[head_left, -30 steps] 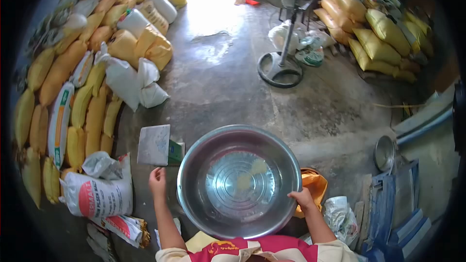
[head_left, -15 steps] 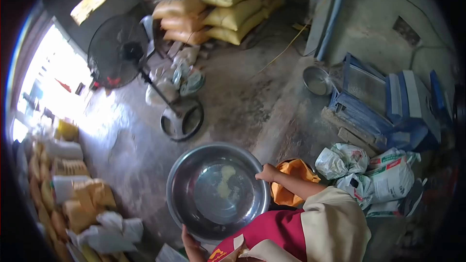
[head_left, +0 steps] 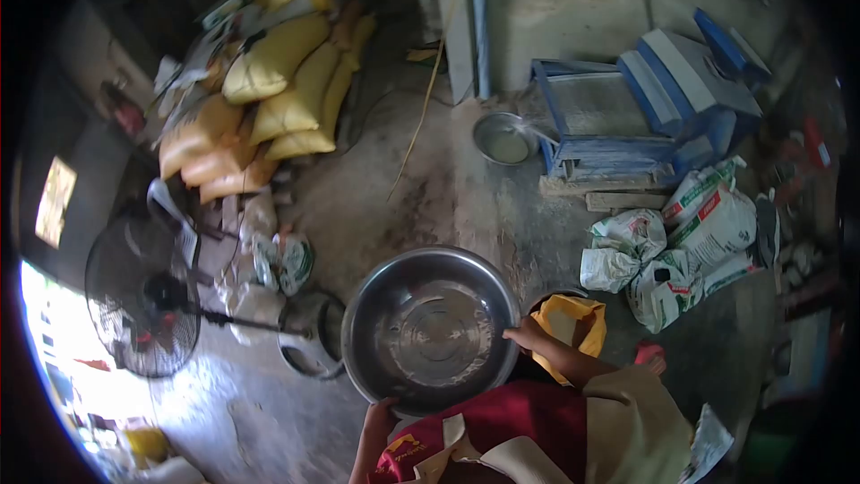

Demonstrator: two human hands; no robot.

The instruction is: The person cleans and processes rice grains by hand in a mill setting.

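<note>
The round silver metal basin [head_left: 369, 332], with no long axis, lies between the bare left hand [head_left: 382, 413], gripping its near-left rim, and the bare right hand [head_left: 527, 335], clasping its right rim

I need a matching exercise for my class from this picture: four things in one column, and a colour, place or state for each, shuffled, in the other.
Things:
1. metal basin
2. right hand
3. standing fan
4. left hand

Descriptions:
A. dark, towards the left edge of the picture
B. on the metal basin's rim, at its lower left in the picture
C. silvery grey, with a wide, round rim
D. on the metal basin's rim, at its right side in the picture

Right pairs: 1-C, 2-D, 3-A, 4-B
</note>
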